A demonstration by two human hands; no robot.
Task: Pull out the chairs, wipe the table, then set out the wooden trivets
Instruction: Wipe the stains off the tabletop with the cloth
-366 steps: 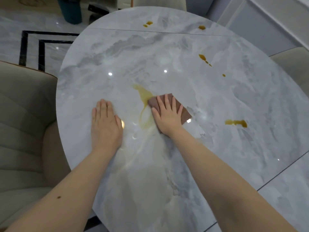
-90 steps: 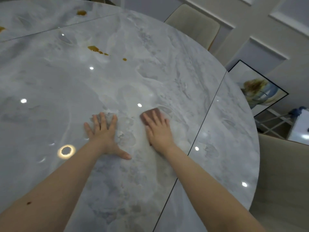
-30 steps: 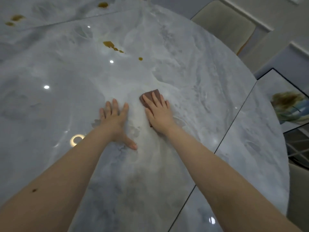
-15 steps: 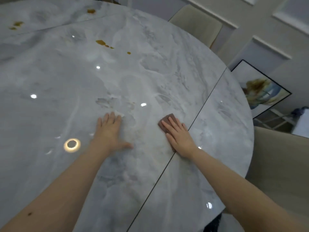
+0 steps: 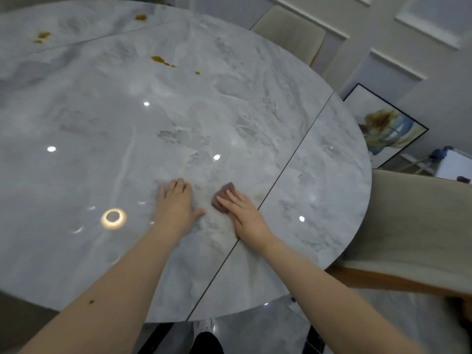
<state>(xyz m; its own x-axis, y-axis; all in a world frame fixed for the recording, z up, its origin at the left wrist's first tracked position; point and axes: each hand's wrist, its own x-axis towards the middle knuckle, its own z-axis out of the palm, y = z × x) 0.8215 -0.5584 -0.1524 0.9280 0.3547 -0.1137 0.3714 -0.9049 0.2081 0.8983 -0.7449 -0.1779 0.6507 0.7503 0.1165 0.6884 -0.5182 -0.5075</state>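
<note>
Table: round, grey marble top, dark seam running from right edge to near edge.
Left hand: flat on top, fingers straight, holding nothing, near centre-front.
Right hand: flat, fingers straight, pressing brown cloth onto top just left of seam.
Stains: amber spots twd far edge, well apart from hands.
Chairs: beige, one at right edge, one at far-right edge.
Framed picture: leaning on wall, right.

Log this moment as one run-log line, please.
stage: wiping table | right hand: flat on brown cloth | left hand: flat on tabletop | amber spills remain far side | trivets: not in view
</note>
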